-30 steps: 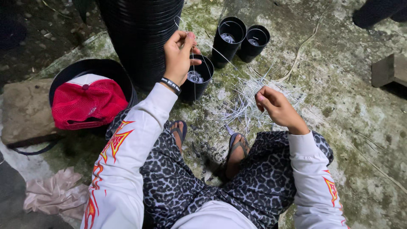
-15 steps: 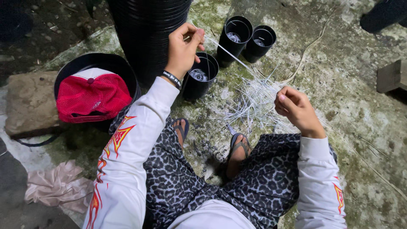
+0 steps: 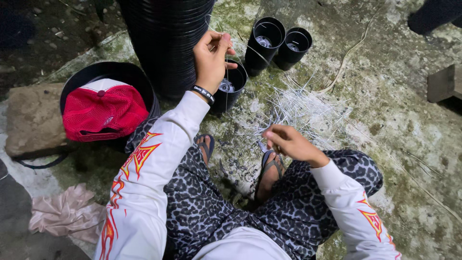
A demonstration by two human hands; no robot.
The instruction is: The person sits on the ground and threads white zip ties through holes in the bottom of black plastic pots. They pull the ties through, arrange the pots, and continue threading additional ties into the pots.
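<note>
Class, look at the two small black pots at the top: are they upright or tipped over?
Upright: both pots stand with round open mouths facing up.

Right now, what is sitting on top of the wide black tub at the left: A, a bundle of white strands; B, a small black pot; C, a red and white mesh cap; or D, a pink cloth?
C: a red and white mesh cap rests across the wide black tub, while the pink cloth lies on the ground below it and the white strands are spread out to the right.
</note>
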